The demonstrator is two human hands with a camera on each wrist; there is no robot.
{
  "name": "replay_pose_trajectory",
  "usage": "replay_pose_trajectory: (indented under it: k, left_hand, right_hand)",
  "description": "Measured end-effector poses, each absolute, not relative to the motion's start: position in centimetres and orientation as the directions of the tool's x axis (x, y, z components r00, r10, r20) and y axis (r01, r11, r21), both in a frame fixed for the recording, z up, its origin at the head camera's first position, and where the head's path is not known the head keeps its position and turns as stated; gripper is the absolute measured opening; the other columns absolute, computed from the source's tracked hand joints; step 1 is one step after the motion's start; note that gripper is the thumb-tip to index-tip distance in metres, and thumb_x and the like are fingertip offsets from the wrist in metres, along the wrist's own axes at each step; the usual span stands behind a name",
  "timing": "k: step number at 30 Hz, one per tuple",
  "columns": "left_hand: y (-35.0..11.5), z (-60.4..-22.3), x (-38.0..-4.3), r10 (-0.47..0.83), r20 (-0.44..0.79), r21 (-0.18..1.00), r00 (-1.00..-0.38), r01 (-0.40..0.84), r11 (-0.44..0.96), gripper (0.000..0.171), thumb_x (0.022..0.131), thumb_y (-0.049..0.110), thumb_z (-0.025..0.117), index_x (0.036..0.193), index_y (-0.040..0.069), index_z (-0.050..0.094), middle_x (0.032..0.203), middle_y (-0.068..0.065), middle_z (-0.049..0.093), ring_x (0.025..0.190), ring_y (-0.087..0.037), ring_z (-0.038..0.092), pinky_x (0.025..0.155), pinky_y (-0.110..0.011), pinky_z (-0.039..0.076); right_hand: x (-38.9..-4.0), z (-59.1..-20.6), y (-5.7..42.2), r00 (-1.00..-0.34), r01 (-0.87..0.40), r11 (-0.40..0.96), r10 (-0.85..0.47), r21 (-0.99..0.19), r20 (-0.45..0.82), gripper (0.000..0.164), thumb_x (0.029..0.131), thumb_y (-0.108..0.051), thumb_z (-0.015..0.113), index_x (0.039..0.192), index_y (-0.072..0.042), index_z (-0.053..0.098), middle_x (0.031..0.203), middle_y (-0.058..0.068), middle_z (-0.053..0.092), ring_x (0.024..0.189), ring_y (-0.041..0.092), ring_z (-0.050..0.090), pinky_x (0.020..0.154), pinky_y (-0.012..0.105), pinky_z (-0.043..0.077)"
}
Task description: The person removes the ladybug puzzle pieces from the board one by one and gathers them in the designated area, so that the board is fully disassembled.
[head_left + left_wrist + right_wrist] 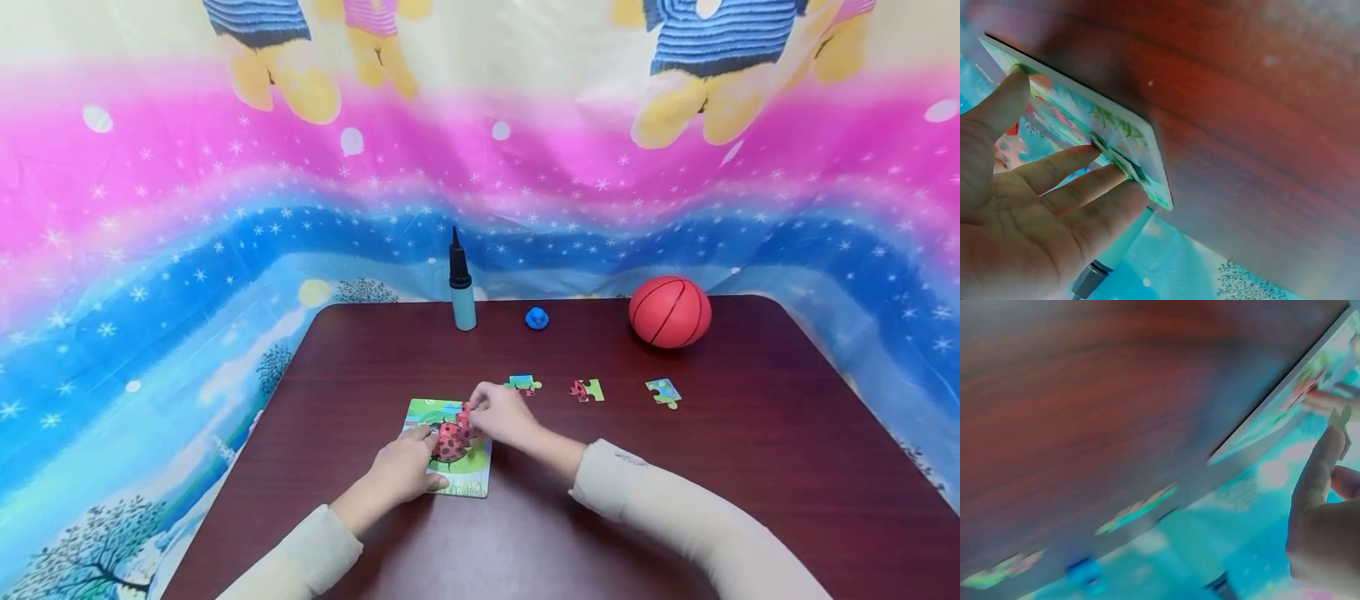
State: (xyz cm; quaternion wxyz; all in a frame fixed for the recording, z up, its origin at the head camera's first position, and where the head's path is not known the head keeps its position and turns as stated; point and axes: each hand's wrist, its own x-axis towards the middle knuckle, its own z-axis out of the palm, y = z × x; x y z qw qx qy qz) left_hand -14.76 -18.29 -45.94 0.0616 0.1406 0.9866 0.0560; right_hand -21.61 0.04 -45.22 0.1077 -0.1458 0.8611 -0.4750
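Reaching in from the near edge, both forearms in pale sleeves angle toward the middle of the dark bench [675,467], the left from the lower left, the right from the lower right with its wrist bent inward. The left hand [405,471] lies flat on the puzzle board [472,479], fingers straight and spread, thumb at the board's far side and fingertips along its near edge, as the left wrist view shows; it presses the board without curling round it. The right hand [504,414] sits just beyond, over the board's upper right part, its fingers pinching a red puzzle piece [465,417] against the ladybird picture. The right wrist view is blurred, so the exact pinch cannot be made out there.

Just past the right hand lie three loose pieces in a row: one [522,383] almost touching the knuckles, a second [587,389] a little further right, a third [663,392] further right again. Near the far edge stand a hand pump [461,287], a small blue cap [536,317] and an orange ball [670,312], well apart from the hands. A bright printed cloth [150,250] hangs behind.
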Motion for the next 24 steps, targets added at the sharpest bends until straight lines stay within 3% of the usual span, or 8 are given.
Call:
replay_pose_trajectory:
  k: [7, 14, 20, 24]
  left_hand:
    - [-17.8, -45.8, -15.0, 0.29, -0.103, 0.098, -0.952, 0.28, 0.955, 0.073, 0.069, 0.044, 0.081, 0.121, -0.003, 0.059, 0.128, -0.019, 0.052, 0.12, -0.034, 0.049, 0.088, -0.049, 0.047]
    - [-17.7, -45.6, -15.3, 0.301, -0.134, 0.184, -0.944, 0.275, 0.944, 0.069, 0.07, 0.038, 0.082, 0.126, 0.007, 0.058, 0.133, -0.021, 0.048, 0.125, -0.038, 0.043, 0.085, -0.052, 0.048]
    - [-17.8, -45.6, -15.5, 0.299, -0.159, 0.209, -0.941, 0.264, 0.942, 0.066, 0.07, 0.037, 0.082, 0.127, 0.01, 0.059, 0.135, -0.021, 0.046, 0.127, -0.036, 0.042, 0.084, -0.053, 0.048]
    - [-17.7, -45.7, -15.6, 0.293, -0.161, 0.201, -0.942, 0.26, 0.945, 0.066, 0.069, 0.037, 0.082, 0.126, 0.011, 0.06, 0.134, -0.021, 0.047, 0.125, -0.037, 0.043, 0.084, -0.054, 0.047]
  right_hand:
    - [-22.1, -45.0, 7.6, -0.961, -0.007, 0.474, -0.246, -0.88, -0.125, 0.005, 0.08, -0.003, 0.06, 0.085, -0.005, 0.06, 0.066, 0.007, 0.063, 0.052, 0.018, 0.062, 0.049, 0.032, 0.053]
    - [-21.5, -45.6, 17.9, -0.98, 0.041, 0.543, -0.14, -0.839, -0.139, 0.009, 0.082, -0.003, 0.056, 0.091, -0.001, 0.058, 0.069, 0.007, 0.065, 0.054, 0.017, 0.063, 0.05, 0.034, 0.054]
    - [-20.5, -46.0, 25.4, -0.998, -0.013, 0.79, -0.046, -0.612, -0.038, 0.007, 0.08, -0.01, 0.057, 0.085, -0.005, 0.06, 0.067, 0.002, 0.06, 0.054, 0.012, 0.058, 0.052, 0.03, 0.048]
    - [-20.3, -46.7, 28.1, -0.999, -0.032, 0.884, -0.027, -0.467, 0.018, 0.009, 0.079, -0.015, 0.06, 0.079, -0.007, 0.061, 0.068, 0.002, 0.059, 0.061, 0.018, 0.054, 0.056, 0.034, 0.04]
